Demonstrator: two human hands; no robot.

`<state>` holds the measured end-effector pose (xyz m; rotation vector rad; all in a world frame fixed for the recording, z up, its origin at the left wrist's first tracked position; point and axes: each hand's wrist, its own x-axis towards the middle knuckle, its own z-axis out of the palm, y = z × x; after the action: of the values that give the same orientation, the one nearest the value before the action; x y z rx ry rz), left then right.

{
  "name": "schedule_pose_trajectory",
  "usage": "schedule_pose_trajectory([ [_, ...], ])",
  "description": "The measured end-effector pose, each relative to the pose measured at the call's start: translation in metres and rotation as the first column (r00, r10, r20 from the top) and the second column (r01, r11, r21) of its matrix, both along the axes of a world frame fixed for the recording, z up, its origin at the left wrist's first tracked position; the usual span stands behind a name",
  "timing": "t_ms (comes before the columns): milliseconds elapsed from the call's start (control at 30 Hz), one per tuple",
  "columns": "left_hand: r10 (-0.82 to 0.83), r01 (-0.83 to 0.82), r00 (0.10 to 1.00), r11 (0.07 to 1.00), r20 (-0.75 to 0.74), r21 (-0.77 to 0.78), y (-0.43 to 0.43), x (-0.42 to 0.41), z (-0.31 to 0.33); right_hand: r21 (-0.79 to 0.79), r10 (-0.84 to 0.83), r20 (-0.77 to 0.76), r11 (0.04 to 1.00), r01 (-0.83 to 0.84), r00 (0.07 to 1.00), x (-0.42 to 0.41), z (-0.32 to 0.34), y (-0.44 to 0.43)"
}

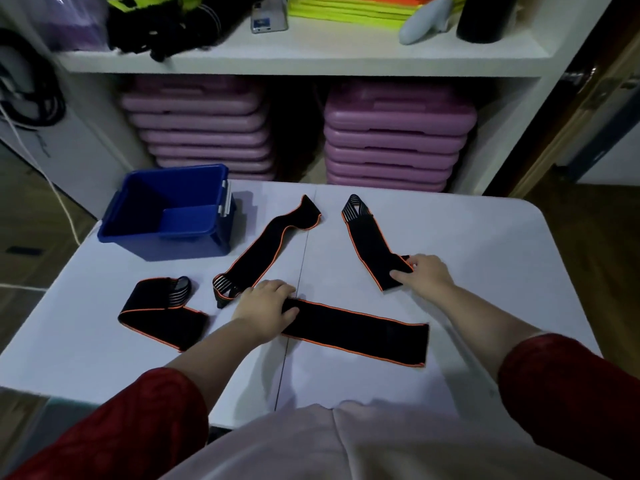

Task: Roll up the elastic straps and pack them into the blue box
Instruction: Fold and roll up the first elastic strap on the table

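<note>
Several black elastic straps with orange edging lie flat on the white table (485,244). My left hand (266,306) grips the left end of the near strap (360,332), which stretches to the right. My right hand (424,271) holds the near end of the right strap (367,244), whose striped end points away from me. A middle strap (263,247) runs diagonally toward the blue box (166,216). A left strap (159,311) lies folded near the table's left edge. The blue box stands at the far left of the table with nothing visible inside it.
Behind the table stands a white shelf unit (304,60) with stacks of purple step platforms (398,136) below and assorted gear on top. A white cable (52,181) hangs at the left. The table's left edge lies close to the box.
</note>
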<state>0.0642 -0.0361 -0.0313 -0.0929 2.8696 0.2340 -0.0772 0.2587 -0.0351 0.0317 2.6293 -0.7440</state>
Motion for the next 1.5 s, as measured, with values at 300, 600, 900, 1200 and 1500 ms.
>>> schedule_pose_trajectory([
  [300, -0.159, 0.163, 0.986, 0.974, -0.040, 0.160, 0.019, -0.070, 0.030, 0.192, 0.136, 0.060, 0.971, -0.145, 0.989, -0.005, 0.004, -0.024],
  [600, -0.217, 0.220, 0.975, 0.942, -0.038, 0.254, 0.056, -0.109, 0.025, 0.130, 0.122, -0.046, 0.985, -0.115, 0.991, 0.026, -0.016, -0.021],
  [900, -0.398, 0.399, 0.916, 0.880, -0.059, 0.259, 0.073, -0.134, 0.054, 0.084, 0.399, -0.457, 0.909, -0.408, 0.795, 0.018, 0.025, 0.007],
  [1200, -0.564, 0.534, 0.824, 0.747, -0.047, 0.395, 0.120, -0.156, 0.077, 0.070, 0.385, -0.408, 0.917, -0.392, 0.828, 0.008, 0.094, 0.051],
  [1500, -0.559, 0.578, 0.804, 0.650, -0.205, 0.494, 0.143, -0.153, 0.100, 0.109, 0.457, -0.378, 0.886, -0.451, 0.805, 0.015, 0.131, 0.071],
])
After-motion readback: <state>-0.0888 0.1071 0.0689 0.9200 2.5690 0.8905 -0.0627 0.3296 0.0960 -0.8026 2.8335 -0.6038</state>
